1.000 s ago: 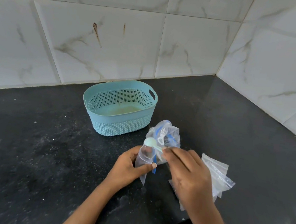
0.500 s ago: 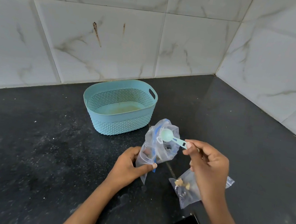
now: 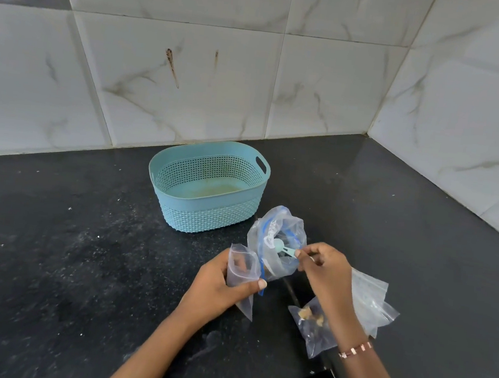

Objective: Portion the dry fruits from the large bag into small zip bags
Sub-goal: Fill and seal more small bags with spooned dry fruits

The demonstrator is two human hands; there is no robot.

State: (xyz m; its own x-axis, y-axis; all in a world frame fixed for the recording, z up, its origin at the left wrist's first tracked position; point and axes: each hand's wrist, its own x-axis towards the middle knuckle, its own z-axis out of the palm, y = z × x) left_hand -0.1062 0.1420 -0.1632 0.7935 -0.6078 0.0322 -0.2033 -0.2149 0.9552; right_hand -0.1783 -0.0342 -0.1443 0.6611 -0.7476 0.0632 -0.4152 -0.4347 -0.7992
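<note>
The left hand (image 3: pixel 220 290) grips the neck of the large bag (image 3: pixel 276 244) together with a small zip bag (image 3: pixel 240 275), just in front of the blue basket (image 3: pixel 208 184) on the dark surface (image 3: pixel 66 246). That grip matches half a second ago; the small bag's mouth now stands more open beside the large one.

The change is on the other side. The right hand (image 3: pixel 327 274) pinches the handle of a pale green scoop (image 3: pixel 280 247), and the scoop's bowl, which hung above the large bag's mouth half a second ago, now sits down inside it, in front of the basket and to its right. By my judgement this is a dip for another measure of dry fruit, bound for the small bag in the left hand.

Further right of the basket, near the surface's front edge, a filled zip bag (image 3: pixel 312 324) lies partly under the right wrist, with spare empty bags (image 3: pixel 367 302) behind it.

How much fruit remains in the large bag is hard to tell through the crumpled plastic, and whether the scoop is loaded cannot be seen. The small bag's contents show only as a dark blur.
</note>
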